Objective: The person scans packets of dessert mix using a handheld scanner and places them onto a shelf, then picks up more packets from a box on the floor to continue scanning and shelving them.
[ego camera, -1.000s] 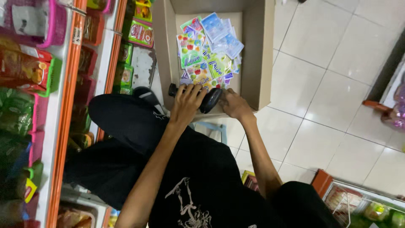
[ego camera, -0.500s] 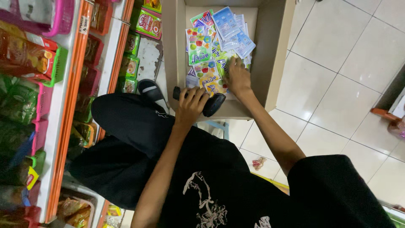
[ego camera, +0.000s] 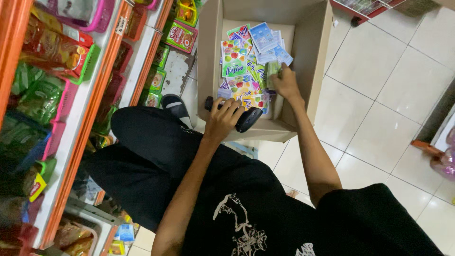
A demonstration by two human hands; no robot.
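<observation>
Orange shelves [ego camera: 76, 142] of glossy packets flanked a cardboard box [ego camera: 315, 52]. Left hand [ego camera: 225, 118] gripped a black scanner [ego camera: 246, 119]; right hand [ego camera: 286, 83] pinched flat sachets [ego camera: 246, 57], fingers narrow.

Single head view, looking steeply down, close over cardboard box [ego camera: 208, 61] at 12 o'clock, shelves [ego camera: 71, 118] at 9
</observation>
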